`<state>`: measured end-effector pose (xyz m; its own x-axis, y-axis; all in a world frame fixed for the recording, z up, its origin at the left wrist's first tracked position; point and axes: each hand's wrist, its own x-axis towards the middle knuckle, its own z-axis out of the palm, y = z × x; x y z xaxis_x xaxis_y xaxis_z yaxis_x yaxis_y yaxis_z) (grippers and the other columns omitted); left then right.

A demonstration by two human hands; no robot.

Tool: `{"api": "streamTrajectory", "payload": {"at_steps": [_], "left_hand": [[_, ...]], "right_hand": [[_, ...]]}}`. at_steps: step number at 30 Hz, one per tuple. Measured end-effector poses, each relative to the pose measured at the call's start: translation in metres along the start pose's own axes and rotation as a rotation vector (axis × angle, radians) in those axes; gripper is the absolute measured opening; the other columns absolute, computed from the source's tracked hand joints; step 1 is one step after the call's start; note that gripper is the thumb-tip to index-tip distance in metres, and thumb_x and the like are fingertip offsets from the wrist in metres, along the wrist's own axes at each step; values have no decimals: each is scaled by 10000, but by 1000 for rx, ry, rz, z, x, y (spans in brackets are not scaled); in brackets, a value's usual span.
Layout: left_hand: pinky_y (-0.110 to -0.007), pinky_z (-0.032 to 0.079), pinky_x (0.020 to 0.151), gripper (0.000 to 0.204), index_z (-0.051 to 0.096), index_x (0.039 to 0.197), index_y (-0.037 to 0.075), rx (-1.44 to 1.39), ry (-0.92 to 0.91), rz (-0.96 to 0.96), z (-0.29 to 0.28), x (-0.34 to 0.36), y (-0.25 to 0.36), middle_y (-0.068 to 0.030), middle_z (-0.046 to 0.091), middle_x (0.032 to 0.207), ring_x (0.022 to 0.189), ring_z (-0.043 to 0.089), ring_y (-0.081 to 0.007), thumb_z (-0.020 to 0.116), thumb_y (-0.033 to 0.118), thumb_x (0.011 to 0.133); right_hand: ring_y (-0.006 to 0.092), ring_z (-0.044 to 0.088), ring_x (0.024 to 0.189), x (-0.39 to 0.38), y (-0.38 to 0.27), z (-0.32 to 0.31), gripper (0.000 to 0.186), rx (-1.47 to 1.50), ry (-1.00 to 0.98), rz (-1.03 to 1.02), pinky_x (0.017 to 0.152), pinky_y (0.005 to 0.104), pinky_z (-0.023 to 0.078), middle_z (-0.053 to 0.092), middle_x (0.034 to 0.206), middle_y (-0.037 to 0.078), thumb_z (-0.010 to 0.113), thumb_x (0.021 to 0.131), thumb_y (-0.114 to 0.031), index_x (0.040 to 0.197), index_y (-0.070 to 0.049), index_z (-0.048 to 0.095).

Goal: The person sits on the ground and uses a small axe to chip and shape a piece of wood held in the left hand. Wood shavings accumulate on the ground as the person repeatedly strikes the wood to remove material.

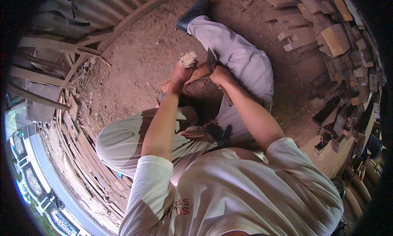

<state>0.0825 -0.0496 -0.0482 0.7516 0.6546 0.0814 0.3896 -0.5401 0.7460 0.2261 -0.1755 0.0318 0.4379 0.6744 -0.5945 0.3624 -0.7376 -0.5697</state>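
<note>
Between my legs, my left hand (181, 74) is closed around something topped by a pale, frayed tuft of fibres (188, 59); its lower part is hidden in the fist. My right hand (221, 76) grips a dark-bladed hand tool (211, 60), its pointed blade upward and its handle coming out below the fist. Whether it is a knife or a hatchet cannot be made out. A reddish-brown piece of wood (199, 74) lies between the hands, above a dark, rough block (202, 90) partly in shadow.
Bare brown earth (135, 60) surrounds me. Stacked wood pieces (331, 43) line the right side. At left stand a wooden frame (53, 74) and long thin boards (90, 154). My outstretched leg ends in a dark boot (194, 13). Parked vehicles (30, 178) show at the lower left.
</note>
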Motion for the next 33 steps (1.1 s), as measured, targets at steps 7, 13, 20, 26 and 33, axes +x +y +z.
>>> {"api": "streamTrajectory", "payload": {"at_steps": [7,13,20,26,33], "left_hand": [[-438,484,806,211,677,960,76,146,33,139,6,13,-11,-137,672,960,933,617,-339,602,257,879],[-431,493,817,216,674,974,79,109,20,103,-2,10,-3,-137,674,974,946,624,-334,607,256,871],[-421,496,829,238,663,1015,87,96,-54,-10,-10,7,12,-133,674,1013,970,630,-324,603,280,888],[-409,495,855,250,659,1026,80,84,8,123,-3,2,-5,-132,672,1042,1004,625,-320,609,282,887],[-357,494,845,228,640,1070,57,-45,-136,3,3,9,-14,-103,666,1082,1000,626,-223,595,193,894]], "right_hand": [[329,656,932,13,7,5,706,-124,-45,16,663,407,550,540,1301,215,522,773,19,1448,-66,336],[336,472,1266,3,-9,-8,715,13,-183,191,1025,380,411,460,1389,211,534,755,20,1441,-65,350],[333,449,1292,19,13,7,722,-97,-53,20,1047,381,400,448,1398,214,550,754,14,1442,-64,342],[318,540,1003,26,16,16,450,-86,-44,40,841,390,459,524,1125,215,545,771,-33,1208,-4,443],[251,630,482,43,50,32,274,-31,142,-88,457,395,515,634,617,174,550,870,-221,895,45,613]]}}
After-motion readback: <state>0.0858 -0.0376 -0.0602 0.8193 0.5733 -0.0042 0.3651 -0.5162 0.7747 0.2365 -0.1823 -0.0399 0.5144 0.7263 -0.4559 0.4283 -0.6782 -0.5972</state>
